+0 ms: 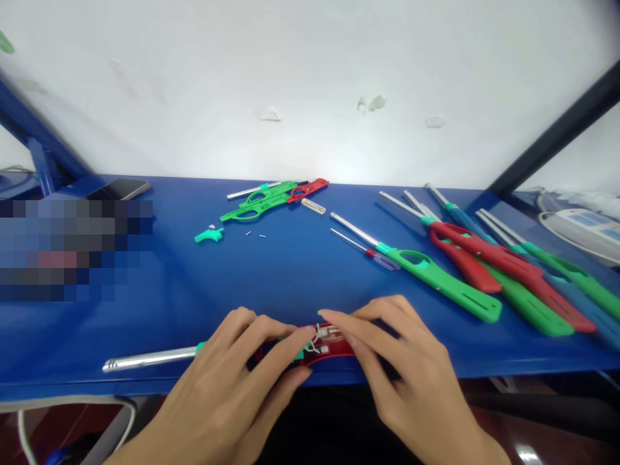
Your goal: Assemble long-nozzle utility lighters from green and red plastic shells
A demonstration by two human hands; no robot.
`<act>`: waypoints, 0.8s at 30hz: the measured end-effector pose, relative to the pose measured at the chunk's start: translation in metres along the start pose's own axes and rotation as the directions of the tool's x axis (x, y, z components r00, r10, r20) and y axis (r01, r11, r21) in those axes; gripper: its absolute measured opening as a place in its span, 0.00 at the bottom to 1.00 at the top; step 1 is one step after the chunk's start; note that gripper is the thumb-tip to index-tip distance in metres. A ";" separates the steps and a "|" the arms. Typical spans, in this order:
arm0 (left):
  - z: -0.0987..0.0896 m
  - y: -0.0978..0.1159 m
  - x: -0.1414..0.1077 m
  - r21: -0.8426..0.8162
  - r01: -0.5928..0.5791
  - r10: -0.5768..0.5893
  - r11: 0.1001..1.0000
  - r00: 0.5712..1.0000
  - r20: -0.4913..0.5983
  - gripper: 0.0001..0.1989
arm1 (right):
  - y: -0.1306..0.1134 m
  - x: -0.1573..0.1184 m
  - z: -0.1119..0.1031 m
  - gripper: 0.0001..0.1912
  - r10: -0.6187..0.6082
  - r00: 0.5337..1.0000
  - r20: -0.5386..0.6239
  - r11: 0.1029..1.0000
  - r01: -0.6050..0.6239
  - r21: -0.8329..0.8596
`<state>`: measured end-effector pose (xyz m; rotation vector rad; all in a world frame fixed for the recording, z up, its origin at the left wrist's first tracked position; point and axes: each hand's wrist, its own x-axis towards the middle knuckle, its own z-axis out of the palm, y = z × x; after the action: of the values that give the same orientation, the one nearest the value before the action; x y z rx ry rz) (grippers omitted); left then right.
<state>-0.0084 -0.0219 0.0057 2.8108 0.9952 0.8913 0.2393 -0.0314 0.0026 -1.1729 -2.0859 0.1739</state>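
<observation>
A gas lighter [339, 349] with an opened red shell lies along the table's front edge. Its long metal tube [155, 358] points left, and a white wire and clear inner parts show in the gap between my hands. My left hand [237, 381] is closed around the lighter's middle, fingertips on the inner parts near a teal piece. My right hand [407, 361] grips the red shell's right end, thumb and fingers bent against it. The fingers hide much of the shell. Beyond the hands lies a screwdriver [385, 261] with a clear handle.
Green shell parts [261, 203], a red shell piece [314, 187], a clear tank [313, 206], a teal trigger [209, 235] and tiny screws [262, 236] lie farther back. Whole lighters [450, 287] are spread at right. A phone [126, 188] lies back left, near a blurred patch.
</observation>
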 end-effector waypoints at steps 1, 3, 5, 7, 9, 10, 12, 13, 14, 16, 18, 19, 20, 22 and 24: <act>0.000 0.000 -0.001 0.001 -0.001 0.001 1.000 1.000 0.002 0.18 | 0.000 0.000 0.000 0.23 0.008 1.000 -0.012 1.000 -0.008 0.008; 0.001 -0.001 -0.002 -0.008 0.010 -0.010 1.000 1.000 0.008 0.18 | 0.000 0.001 0.001 0.18 0.015 0.999 -0.030 0.999 -0.014 0.030; 0.001 -0.001 -0.002 -0.020 0.026 -0.026 0.999 1.000 -0.006 0.18 | 0.000 0.002 0.000 0.16 0.008 0.999 -0.047 0.999 -0.006 0.038; 0.001 0.000 -0.001 -0.028 0.055 -0.056 0.998 0.998 -0.034 0.17 | -0.001 0.002 0.000 0.15 0.001 0.998 -0.055 0.999 0.001 0.033; 0.000 0.001 -0.001 -0.031 0.094 -0.096 0.995 0.994 -0.051 0.18 | -0.002 0.002 -0.001 0.16 0.010 0.999 -0.052 1.000 -0.008 0.030; -0.001 0.001 -0.001 -0.031 0.112 -0.114 0.993 0.992 -0.052 0.19 | -0.002 0.002 -0.001 0.16 0.019 0.999 -0.050 0.999 -0.018 0.030; -0.005 0.002 -0.003 -0.027 0.129 -0.131 0.991 0.990 -0.050 0.20 | -0.002 0.001 -0.001 0.16 0.036 0.998 -0.045 0.999 -0.034 0.031; -0.007 0.002 -0.004 -0.023 0.133 -0.134 0.991 0.990 -0.052 0.21 | -0.002 0.001 0.000 0.16 0.037 0.998 -0.047 0.999 -0.035 0.029; -0.010 0.001 -0.005 -0.018 0.141 -0.141 0.990 0.989 -0.053 0.21 | -0.002 0.001 0.001 0.16 0.036 0.998 -0.052 0.999 -0.035 0.023; -0.016 -0.001 -0.008 0.004 0.173 -0.172 0.985 0.983 -0.058 0.22 | -0.001 0.001 0.002 0.16 0.039 0.996 -0.075 0.999 -0.039 -0.005; -0.022 -0.004 -0.009 0.043 0.199 -0.197 0.979 0.979 -0.057 0.21 | -0.002 0.000 0.002 0.17 0.054 0.994 -0.100 0.998 -0.056 -0.022; -0.024 -0.006 -0.010 0.059 0.200 -0.197 0.978 0.979 -0.053 0.18 | -0.003 0.000 0.002 0.18 0.060 0.993 -0.105 0.998 -0.062 -0.019; -0.027 -0.009 -0.011 0.073 0.196 -0.193 0.978 0.980 -0.045 0.16 | -0.003 0.000 0.001 0.19 0.060 0.993 -0.102 0.998 -0.061 -0.013; -0.030 -0.015 -0.013 0.096 0.192 -0.189 0.977 0.981 -0.041 0.12 | -0.004 -0.001 -0.001 0.18 0.041 0.996 -0.081 0.999 -0.041 -0.006; -0.034 -0.021 -0.018 0.130 0.210 -0.205 0.969 0.977 -0.050 0.11 | -0.004 -0.002 -0.002 0.17 0.017 0.999 -0.048 0.999 -0.018 -0.029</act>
<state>-0.0493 -0.0210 0.0206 2.7349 1.3737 0.8844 0.2381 -0.0355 0.0047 -1.2019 -2.0437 0.1226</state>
